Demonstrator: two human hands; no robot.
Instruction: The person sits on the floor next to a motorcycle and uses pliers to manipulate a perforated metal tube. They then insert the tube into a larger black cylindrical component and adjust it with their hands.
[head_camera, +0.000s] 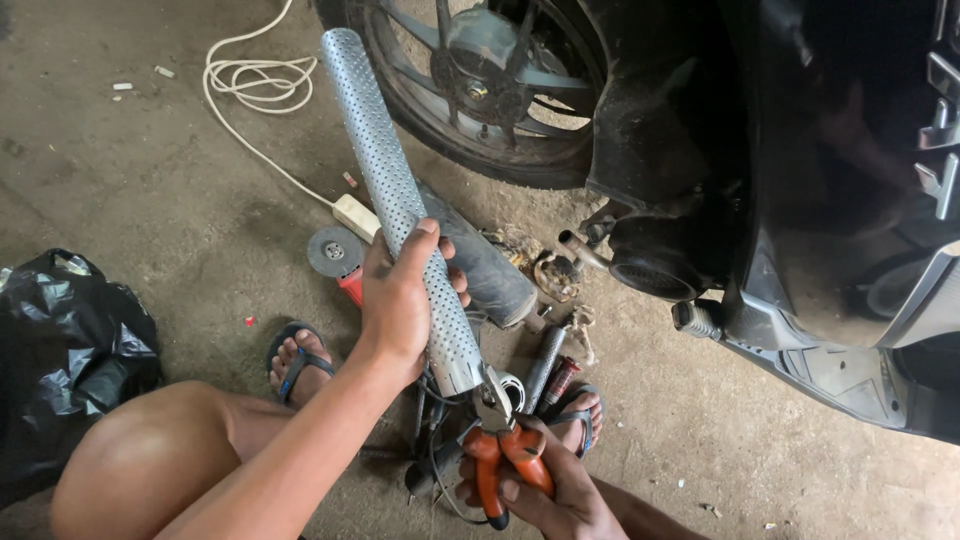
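Squatting on the concrete floor (150, 180), the person wraps the left hand (400, 300) around a perforated metal tube (390, 190), tilting it so its lower end meets the orange-handled tin snips (500, 455) squeezed in the right hand (560, 495). Just behind lie an angle grinder (338, 255), a white cord (255, 85) and loose tools; a motorcycle wheel (480, 80) crowds the far side.

Left hand (400, 300) wrapped in a firm grip, forearm raised; right hand (545, 490) seemingly squeezed shut, palm up.
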